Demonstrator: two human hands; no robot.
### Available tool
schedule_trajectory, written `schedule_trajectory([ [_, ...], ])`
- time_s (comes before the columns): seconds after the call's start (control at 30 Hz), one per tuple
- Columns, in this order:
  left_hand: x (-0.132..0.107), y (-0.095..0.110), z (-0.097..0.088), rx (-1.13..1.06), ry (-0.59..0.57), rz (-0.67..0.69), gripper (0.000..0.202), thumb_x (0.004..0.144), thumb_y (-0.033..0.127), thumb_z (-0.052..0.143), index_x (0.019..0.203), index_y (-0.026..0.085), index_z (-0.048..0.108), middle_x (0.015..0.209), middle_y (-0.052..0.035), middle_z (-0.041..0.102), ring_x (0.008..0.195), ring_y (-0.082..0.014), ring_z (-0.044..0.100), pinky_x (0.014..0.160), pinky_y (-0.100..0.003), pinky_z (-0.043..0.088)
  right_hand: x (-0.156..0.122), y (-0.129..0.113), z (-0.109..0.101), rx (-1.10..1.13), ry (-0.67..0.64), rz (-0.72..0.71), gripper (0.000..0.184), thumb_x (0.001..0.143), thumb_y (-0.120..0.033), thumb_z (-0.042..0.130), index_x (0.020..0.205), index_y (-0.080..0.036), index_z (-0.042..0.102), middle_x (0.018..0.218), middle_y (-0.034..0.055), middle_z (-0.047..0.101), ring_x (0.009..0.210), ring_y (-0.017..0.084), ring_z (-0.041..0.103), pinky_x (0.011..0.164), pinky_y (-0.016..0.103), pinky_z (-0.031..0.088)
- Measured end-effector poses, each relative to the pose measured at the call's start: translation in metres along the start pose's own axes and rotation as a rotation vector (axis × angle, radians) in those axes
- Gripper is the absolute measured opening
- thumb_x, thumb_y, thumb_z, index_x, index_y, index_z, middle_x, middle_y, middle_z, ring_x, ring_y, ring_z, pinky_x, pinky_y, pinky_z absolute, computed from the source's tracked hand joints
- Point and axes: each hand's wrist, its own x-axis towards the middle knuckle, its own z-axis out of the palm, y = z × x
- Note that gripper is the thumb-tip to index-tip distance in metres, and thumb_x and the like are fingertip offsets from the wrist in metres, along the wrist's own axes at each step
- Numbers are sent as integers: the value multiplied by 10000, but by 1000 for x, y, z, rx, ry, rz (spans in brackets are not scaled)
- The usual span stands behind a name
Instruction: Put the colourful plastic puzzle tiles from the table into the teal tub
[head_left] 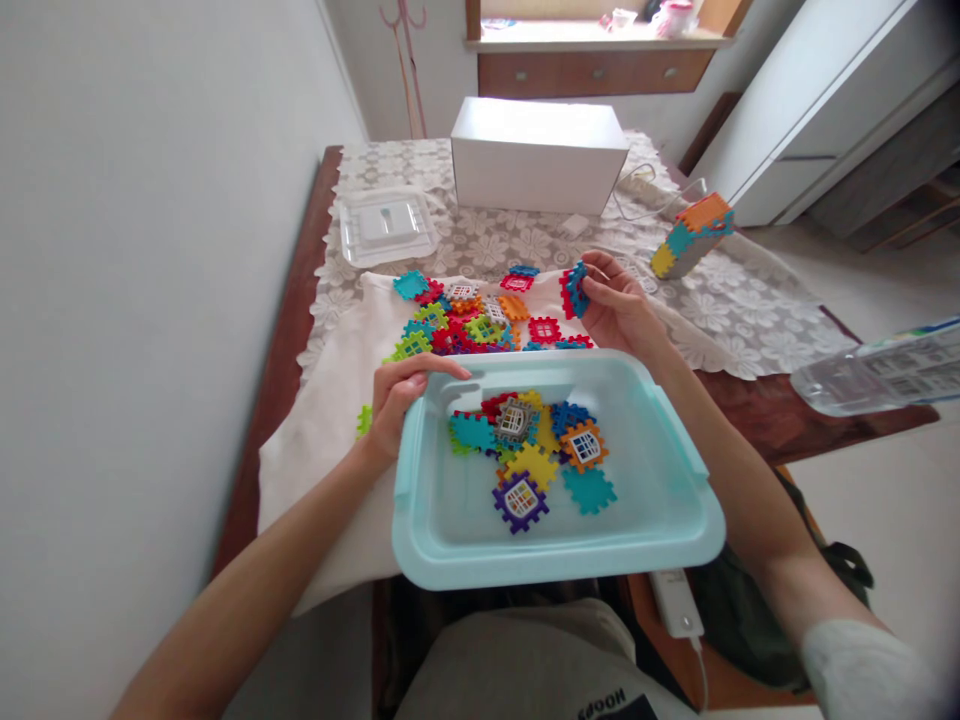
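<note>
1. Nearest: grey shirt (pixel 525 660) at bottom edge, upside-down lettering; pale sleeve (pixel 862 665) on right arm, lower right corner.
2. Light-blue plastic tub (pixel 660 510) just beyond the shirt, tipped toward camera, inside visible.
3. Left hand (pixel 400 398) grips tub at its far left corner, fingers along the rim.
4. Right hand (pixel 619 305) pinches a red interlocking tile (pixel 565 298) and a blue interlocking tile (pixel 577 291) between thumb and fingers, past the tub's far rim. Whether the two are locked together: can't tell.
5. In tub, loose heap: purple window tile (pixel 520 518) nearest, yellow tile (pixel 534 462) behind it, turquoise tile (pixel 589 491) to the right, orange window tile (pixel 571 447), grey window tile (pixel 515 407), others overlapping.
6. Mixed tile pile (pixel 465 328) on cream cloth (pixel 322 500), beyond tub, partly hidden by it.
7. Cloth overlaps floral lace tablecloth (pixel 495 245). On the lace: clear plastic lid or tray (pixel 386 225) at left, white box (pixel 525 175) at far side, tile-built block (pixel 694 235) at right.
8. Clear plastic bottle (pixel 832 385) at right table edge, lying or tilted, can't tell.
9. Lower right: white power strip or adapter (pixel 675 605) with cord, beside dark green bag (pixel 757 620).
</note>
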Motion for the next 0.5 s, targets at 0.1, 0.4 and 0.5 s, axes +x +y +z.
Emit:
schedule_trajectory([
  [0.1, 0, 1, 0, 9, -9, -14, 534, 1052, 635, 713, 944, 184, 978, 905, -143, 917, 699, -264, 741, 608, -369, 539, -12, -15, 0, 59, -66, -25, 663, 883, -813, 972, 1300, -364, 717, 1274, 83, 807, 1245, 336, 822, 1030, 513, 753],
  [0.4, -1, 2, -1, 2, -10, -18, 502, 1050, 580, 707, 950, 176, 988, 889, -137, 913, 674, -245, 707, 589, -355, 494, -2, 18, 5, -460, -60, -78, 461, 1065, -669, 826, 1234, -241, 849, 1239, 137, 852, 1171, 341, 811, 1190, 614, 685],
  [0.5, -1, 2, -1, -3, -16, -14, 496, 1056, 574, 710, 942, 180, 989, 902, -138, 918, 707, -254, 736, 616, -356, 518, 1, 35, 5, -847, -194, -116, 404, 1018, -495, 907, 1311, -217, 900, 1441, 208, 848, 1401, 470, 770, 1306, 744, 579],
])
